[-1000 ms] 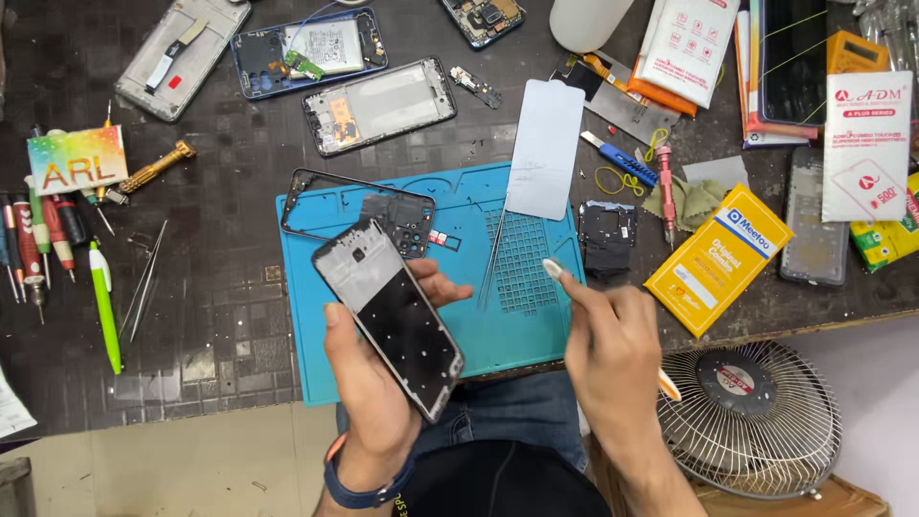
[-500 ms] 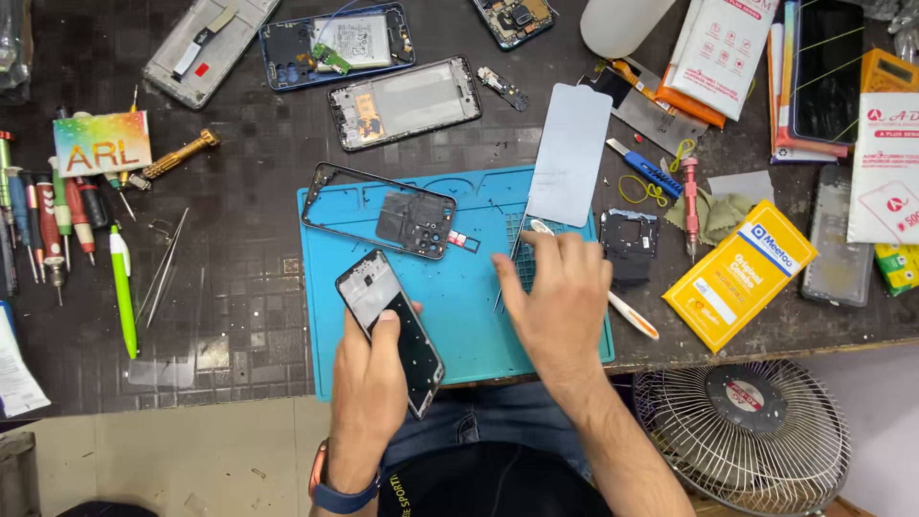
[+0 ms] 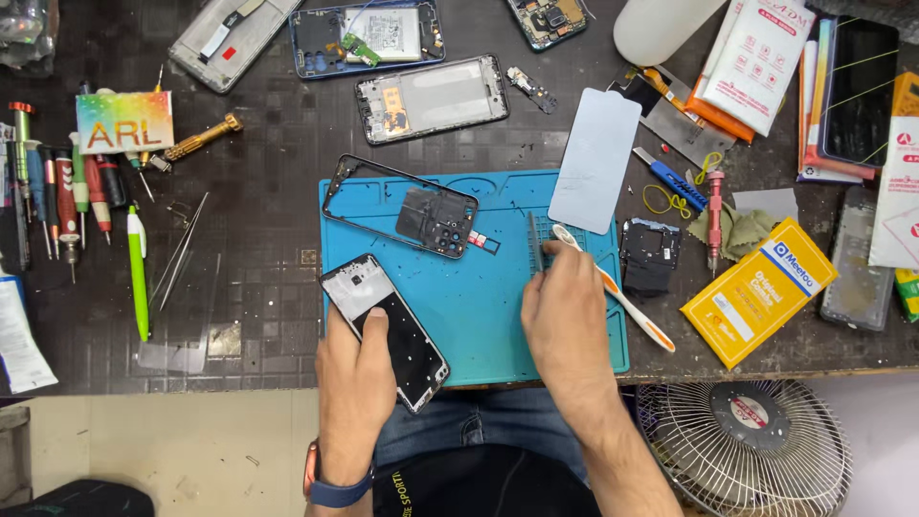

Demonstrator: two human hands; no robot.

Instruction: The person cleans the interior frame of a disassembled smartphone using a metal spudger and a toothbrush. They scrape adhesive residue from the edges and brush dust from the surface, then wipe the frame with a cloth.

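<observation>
At lower centre, the left hand (image 3: 356, 378) gripped the opened phone (image 3: 385, 330) at the blue mat (image 3: 479, 316) edge, while right hand (image 3: 565, 321) fingers pinched tweezers (image 3: 536, 244) — the toothbrush (image 3: 613, 292) lay beside — a pick-up step, calling for a steady tip.

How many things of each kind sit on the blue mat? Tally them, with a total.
Opened phone, gripped by the left hand: 1
Black phone frame: 1
SIM tray: 1
Tweezers: 1
Toothbrush, under the right hand: 1
Film sheet, overlapping one corner: 1
Total: 6
</observation>
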